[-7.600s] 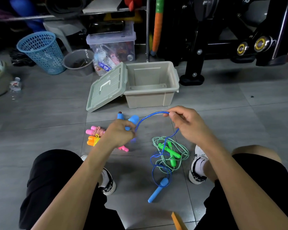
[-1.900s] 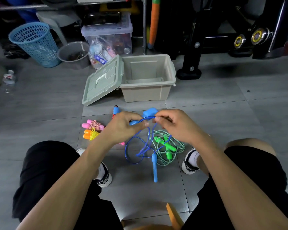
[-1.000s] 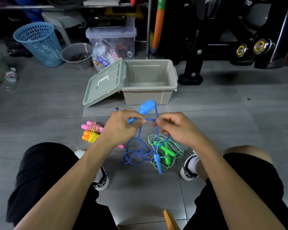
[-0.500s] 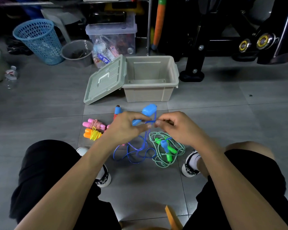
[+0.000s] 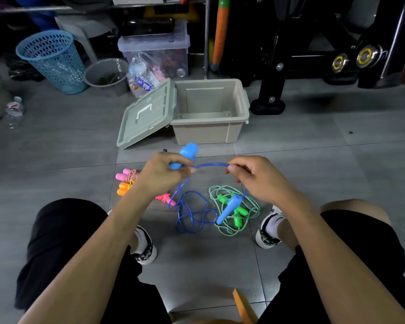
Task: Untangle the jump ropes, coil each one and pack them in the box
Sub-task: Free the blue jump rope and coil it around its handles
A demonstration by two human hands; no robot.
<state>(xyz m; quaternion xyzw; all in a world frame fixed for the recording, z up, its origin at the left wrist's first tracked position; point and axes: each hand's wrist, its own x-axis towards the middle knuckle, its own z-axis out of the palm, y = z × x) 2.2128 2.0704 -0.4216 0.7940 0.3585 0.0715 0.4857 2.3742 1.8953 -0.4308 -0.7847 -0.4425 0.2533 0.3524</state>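
- Blue rope (image 5: 192,211), blue handles, pinched between both hands' fingers.
- Green-and-white flecked rope (image 5: 250,206), green handles, below right fingers.
- Pink handles (image 5: 123,175), orange handles (image 5: 123,188), beside left fingers.
- Beige box (image 5: 206,133).

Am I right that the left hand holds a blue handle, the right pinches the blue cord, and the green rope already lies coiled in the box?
Not quite. The green rope is not in the box; the head view shows it lying in a loose heap on the floor between the feet. The rest holds: the left hand holds a blue handle and the right hand pinches the blue cord.
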